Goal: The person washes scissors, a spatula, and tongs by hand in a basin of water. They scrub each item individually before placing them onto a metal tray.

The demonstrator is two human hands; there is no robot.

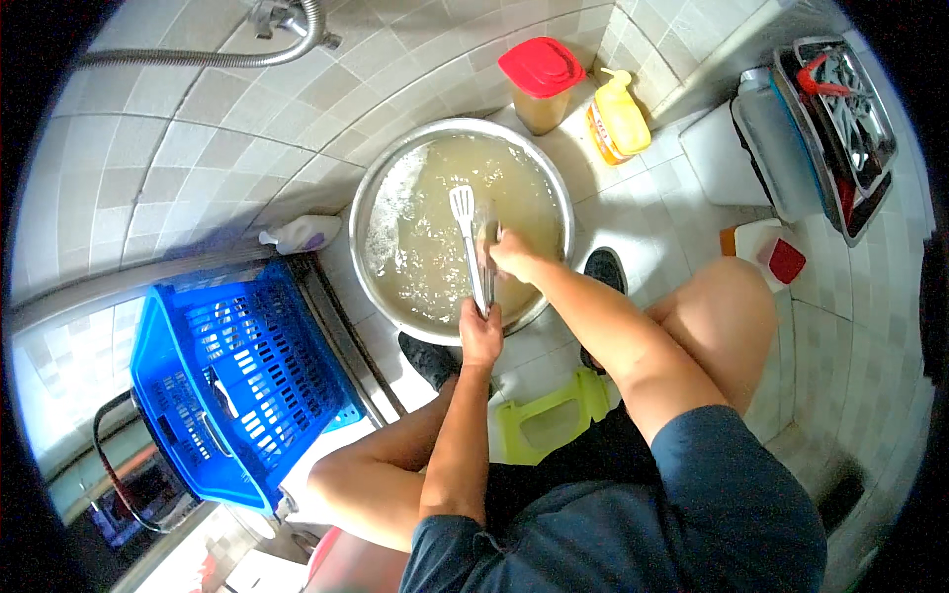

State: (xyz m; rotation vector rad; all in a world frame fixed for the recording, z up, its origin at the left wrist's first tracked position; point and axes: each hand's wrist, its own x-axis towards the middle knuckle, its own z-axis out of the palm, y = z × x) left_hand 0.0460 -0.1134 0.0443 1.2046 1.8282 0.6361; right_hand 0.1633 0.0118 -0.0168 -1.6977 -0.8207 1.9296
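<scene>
Before me stands a wide metal basin point(359, 276) filled with cloudy, sudsy water. My left hand point(481, 335) grips the handle end of metal tongs point(469, 244) with a slotted head, held over the basin. Close beside the tongs, my right hand point(511, 254) is closed around a blurred object that I cannot make out well; it lies along the tongs' arm. White foam point(397, 211) floats at the left side of the water. Nothing beneath the surface can be told apart.
A blue plastic basket point(259, 385) stands at the left near a white bottle point(302, 234). Behind the basin are a red-lidded container point(541, 81) and a yellow pump bottle point(620, 122). Trays of utensils point(845, 126) stand at the right. A green stool point(552, 422) is below me.
</scene>
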